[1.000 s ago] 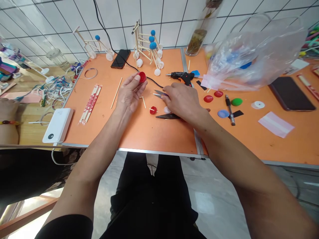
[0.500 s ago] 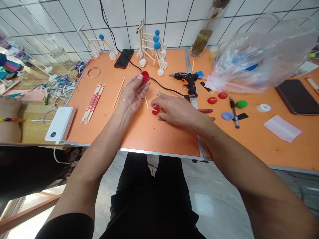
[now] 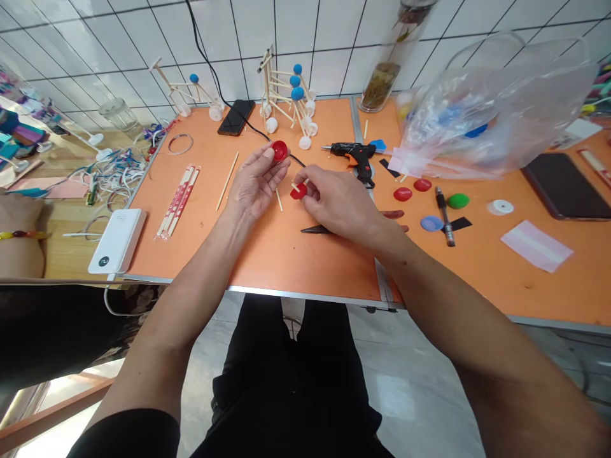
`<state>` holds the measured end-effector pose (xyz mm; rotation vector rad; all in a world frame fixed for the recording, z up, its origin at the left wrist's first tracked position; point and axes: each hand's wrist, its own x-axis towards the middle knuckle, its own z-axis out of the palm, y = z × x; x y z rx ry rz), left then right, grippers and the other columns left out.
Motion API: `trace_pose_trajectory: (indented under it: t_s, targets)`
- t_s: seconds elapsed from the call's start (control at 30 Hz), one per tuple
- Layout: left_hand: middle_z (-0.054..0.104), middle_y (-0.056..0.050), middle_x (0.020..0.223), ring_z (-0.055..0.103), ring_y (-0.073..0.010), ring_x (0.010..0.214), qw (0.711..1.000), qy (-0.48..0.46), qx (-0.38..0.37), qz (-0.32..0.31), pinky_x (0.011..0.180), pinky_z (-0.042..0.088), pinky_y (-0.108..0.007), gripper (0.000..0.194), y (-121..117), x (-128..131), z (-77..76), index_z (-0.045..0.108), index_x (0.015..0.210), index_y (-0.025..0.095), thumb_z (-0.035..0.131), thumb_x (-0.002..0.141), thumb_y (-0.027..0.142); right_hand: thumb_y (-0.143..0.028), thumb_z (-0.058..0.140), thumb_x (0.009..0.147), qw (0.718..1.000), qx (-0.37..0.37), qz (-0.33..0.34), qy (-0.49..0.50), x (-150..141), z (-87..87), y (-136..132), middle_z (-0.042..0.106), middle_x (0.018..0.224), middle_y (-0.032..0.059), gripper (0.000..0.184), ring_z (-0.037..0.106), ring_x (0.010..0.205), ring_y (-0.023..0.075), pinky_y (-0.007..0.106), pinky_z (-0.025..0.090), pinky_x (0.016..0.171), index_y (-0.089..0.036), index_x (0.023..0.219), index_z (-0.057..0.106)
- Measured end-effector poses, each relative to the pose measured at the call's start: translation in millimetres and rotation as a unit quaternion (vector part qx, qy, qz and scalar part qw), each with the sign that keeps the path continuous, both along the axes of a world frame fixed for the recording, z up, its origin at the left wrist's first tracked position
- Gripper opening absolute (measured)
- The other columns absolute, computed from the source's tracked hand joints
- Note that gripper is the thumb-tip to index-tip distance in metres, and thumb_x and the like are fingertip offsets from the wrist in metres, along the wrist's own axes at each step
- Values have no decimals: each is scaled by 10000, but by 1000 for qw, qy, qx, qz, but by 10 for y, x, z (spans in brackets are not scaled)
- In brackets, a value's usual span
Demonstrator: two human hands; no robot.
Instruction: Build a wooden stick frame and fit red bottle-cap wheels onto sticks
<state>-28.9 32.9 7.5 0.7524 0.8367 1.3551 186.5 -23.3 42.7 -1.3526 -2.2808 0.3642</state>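
Observation:
My left hand [image 3: 258, 179] pinches a round red cap [image 3: 279, 151], its hollow side facing up. Close by on the right, my right hand [image 3: 334, 198] holds a second red cap [image 3: 298, 191] with a short pale stick across or in it; I cannot tell which. Both caps are above the orange tabletop [image 3: 267, 254], apart from each other. Under my right hand lies a pair of scissors [image 3: 316, 229], mostly hidden, with red handles [image 3: 393, 214] showing past the wrist. A thin wooden stick [image 3: 228, 181] lies left of my left hand.
A black glue gun [image 3: 356, 152] with its cord lies behind my right hand. Stick models with blue balls [image 3: 296, 93] stand at the wall. Wrapped chopsticks [image 3: 179, 200] and a white power bank [image 3: 118, 240] are left; red caps [image 3: 403, 194], a pen [image 3: 445, 216] and a plastic bag [image 3: 482, 121] right.
My right hand has lifted the red cap with the short stick up and away from the tabletop, uncovering more of the scissors. My left hand still holds its cap in nearly the same place.

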Motion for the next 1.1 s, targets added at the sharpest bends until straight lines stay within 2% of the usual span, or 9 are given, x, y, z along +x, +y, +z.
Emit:
trace_pose_trajectory:
  t_s: [0.07, 0.17, 0.23, 0.33, 0.43, 0.6, 0.87, 1.1]
  targets:
    - [918, -86, 1407, 807, -316, 1523, 1000, 1, 7, -8, 1331, 656, -441, 186, -15, 20, 13, 856, 1258, 238, 882, 1085, 301, -92, 622, 1033, 999, 16, -20, 45, 20, -6, 25, 869, 1145, 77, 367, 769, 984, 299, 412, 506, 844, -256, 1327, 768]
    - [922, -94, 1376, 796, -335, 1538, 1000, 4, 15, -23, 1349, 645, -465, 134, -44, 66, 31, 859, 1190, 218, 890, 1068, 262, -130, 593, 1082, 994, 68, -24, 83, 38, -34, 58, 852, 1239, 91, 310, 773, 1139, 322, 457, 574, 978, -290, 1277, 773]
    - [926, -91, 1355, 786, -350, 1551, 999, 12, 23, -32, 1354, 644, -492, 140, -64, 92, 35, 863, 1179, 222, 907, 1053, 264, -153, 586, 1107, 991, 91, -29, 96, 44, -64, 81, 844, 1297, 100, 304, 774, 1223, 338, 484, 592, 1029, -298, 1313, 757]
    - [928, -83, 1349, 769, -361, 1574, 998, 32, 44, -45, 1358, 643, -514, 184, -85, 107, 20, 871, 1177, 238, 950, 1022, 296, -162, 627, 1088, 988, 88, -50, 114, 49, -99, 105, 853, 1218, 94, 329, 812, 1132, 337, 492, 616, 967, -285, 1383, 707]
    - [929, -77, 1362, 779, -356, 1561, 995, 56, 69, -55, 1346, 653, -499, 240, -94, 103, -12, 882, 1171, 255, 1000, 982, 343, -155, 644, 1066, 987, 94, -59, 112, 52, -100, 112, 860, 1126, 79, 321, 822, 1030, 327, 492, 621, 919, -263, 1361, 708]
    - [934, -49, 1355, 832, -314, 1477, 989, 83, 108, -57, 1309, 673, -457, 315, -94, 127, -62, 893, 1157, 274, 1058, 927, 413, -195, 608, 1140, 987, 117, -50, 93, 50, -55, 98, 875, 1192, 124, 263, 819, 1140, 347, 512, 617, 1006, -234, 1346, 767]
    - [948, -50, 1266, 863, -300, 1403, 985, 103, 129, -50, 1291, 674, -472, 399, -102, 185, -85, 892, 1123, 277, 1119, 847, 453, -198, 652, 1131, 988, 80, -93, 98, 33, 23, 73, 896, 1216, 101, 226, 837, 1137, 337, 525, 628, 1028, -276, 1315, 758]
    - [949, -66, 1221, 855, -310, 1419, 988, 97, 123, -16, 1309, 661, -482, 415, -146, 266, -65, 892, 1077, 271, 1142, 799, 451, -152, 660, 1115, 988, 75, -92, 95, 40, 80, 54, 894, 1162, 105, 212, 809, 1057, 302, 494, 626, 1029, -267, 1257, 768]
